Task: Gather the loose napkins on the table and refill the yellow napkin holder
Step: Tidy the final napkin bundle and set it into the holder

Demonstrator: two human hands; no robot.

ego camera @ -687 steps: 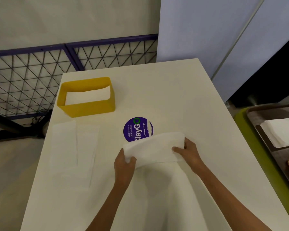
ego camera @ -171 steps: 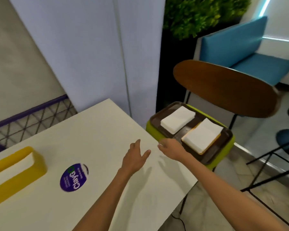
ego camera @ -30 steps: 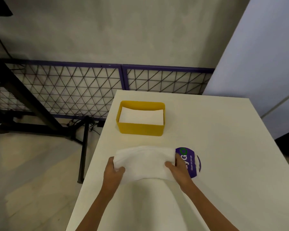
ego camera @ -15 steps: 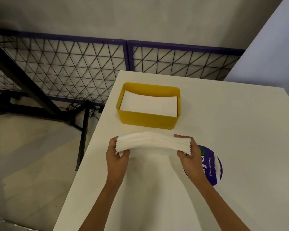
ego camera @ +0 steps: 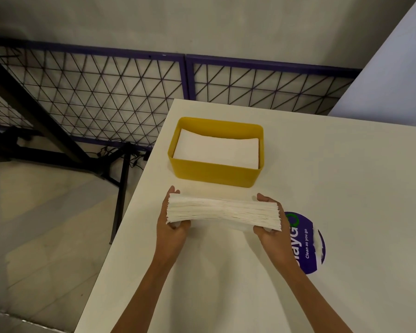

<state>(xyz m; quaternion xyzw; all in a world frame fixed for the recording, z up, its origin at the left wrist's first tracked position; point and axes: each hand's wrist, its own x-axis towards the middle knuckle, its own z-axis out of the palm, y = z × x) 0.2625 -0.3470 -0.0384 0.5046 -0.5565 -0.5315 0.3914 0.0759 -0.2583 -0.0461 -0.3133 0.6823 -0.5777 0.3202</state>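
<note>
Moved: stack (ego camera: 223, 211), flatter a second ago, now edge-on and nearer holder (ego camera: 214, 175).
Stack: above table (ego camera: 346, 188), just short of holder.
Hands: left hand (ego camera: 172, 227) and right hand (ego camera: 271, 234) each grip one end.
Holder: yellow, part-filled with napkins (ego camera: 216, 151).
Sticker (ego camera: 308, 246): purple, beside right hand.

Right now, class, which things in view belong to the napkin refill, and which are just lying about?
Belongs to the job: napkin stack, gripped at its ends by left hand and right hand; yellow napkin holder, with napkins inside.
Just lying about: purple sticker on the table; wire fence behind.
</note>
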